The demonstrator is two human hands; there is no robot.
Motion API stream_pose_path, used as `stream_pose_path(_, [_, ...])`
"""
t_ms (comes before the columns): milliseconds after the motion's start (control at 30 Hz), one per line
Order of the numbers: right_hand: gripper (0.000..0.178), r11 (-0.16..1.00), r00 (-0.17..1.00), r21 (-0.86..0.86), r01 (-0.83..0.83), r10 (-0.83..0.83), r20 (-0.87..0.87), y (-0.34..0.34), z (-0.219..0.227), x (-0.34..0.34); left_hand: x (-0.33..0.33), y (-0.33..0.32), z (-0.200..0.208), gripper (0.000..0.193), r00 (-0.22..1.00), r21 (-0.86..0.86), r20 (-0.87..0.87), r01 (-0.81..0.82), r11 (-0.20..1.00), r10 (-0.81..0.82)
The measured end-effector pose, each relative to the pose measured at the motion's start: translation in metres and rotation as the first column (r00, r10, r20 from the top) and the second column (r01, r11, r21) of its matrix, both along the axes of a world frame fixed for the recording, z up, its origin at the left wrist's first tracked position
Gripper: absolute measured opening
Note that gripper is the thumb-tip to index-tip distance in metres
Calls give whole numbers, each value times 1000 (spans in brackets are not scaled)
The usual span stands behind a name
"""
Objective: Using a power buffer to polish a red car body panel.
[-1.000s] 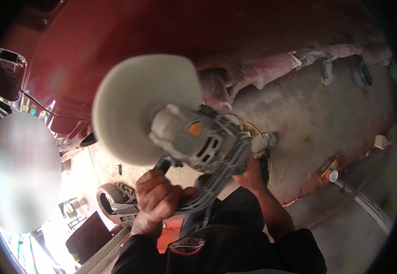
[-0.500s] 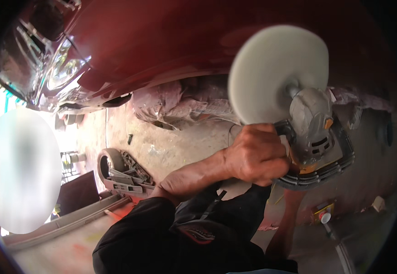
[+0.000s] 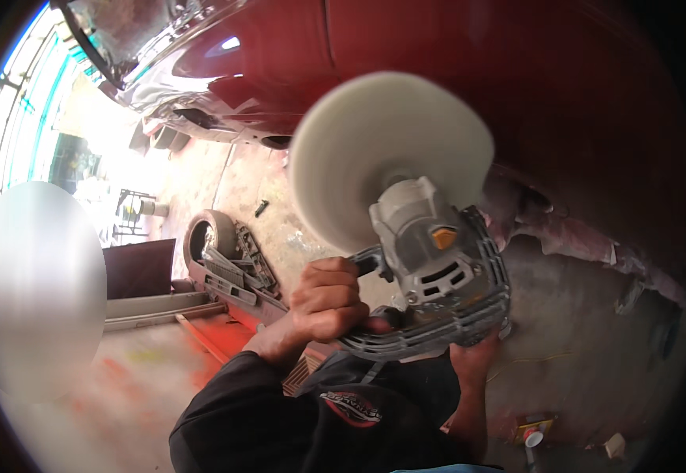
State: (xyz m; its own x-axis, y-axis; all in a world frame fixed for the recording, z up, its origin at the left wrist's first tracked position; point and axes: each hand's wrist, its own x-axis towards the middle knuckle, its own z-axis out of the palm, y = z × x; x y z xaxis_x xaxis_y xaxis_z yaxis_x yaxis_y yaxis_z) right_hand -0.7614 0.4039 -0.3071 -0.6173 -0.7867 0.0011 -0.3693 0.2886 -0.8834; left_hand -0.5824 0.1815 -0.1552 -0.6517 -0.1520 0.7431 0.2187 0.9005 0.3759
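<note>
A polisher with a large round white pad is held up between my hands and the dark red car body. The pad's face points toward the car, and its surface is smeared by motion. My left hand is wrapped round the polisher's black handle on the left side. Behind the ribbed black guard, my right hand is at the rear of the tool, its fingers mostly hidden. Whether the pad touches the paint cannot be seen.
Crumpled masking sheet hangs along the car's lower edge. On the floor to the left lie a tyre and several grey trim pieces. A yellow object with a white cup-like top and a small block are at lower right.
The polisher has moved left in view with both hands on it, and its body has turned. The surroundings have also shifted as my head turned, showing more of the car's side.
</note>
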Motion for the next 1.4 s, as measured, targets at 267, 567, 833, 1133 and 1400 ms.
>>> stream_pose_path(267, [85,991,992,-51,-127,127,6,-43,19,7,31,-12,6,35,991,-47,-89,-106,993,102])
stream_pose_path(567, [82,994,992,-80,76,-67,108,4,25,-38,-64,42,61,32,981,-107,148,-109,988,124])
stream_pose_path(833, [83,933,884,-56,356,-317,344,102,28,-102,-250,113,60,17,993,-294,66,113,949,-98])
stream_pose_path(1133, [80,812,747,-106,573,-465,476,158,30,-212,-424,175,65,18,938,-206,141,340,917,-316])
stream_pose_path(1400, [79,704,706,-187,685,-580,406,201,50,-323,-575,238,99,19,900,-256,102,435,863,-424])
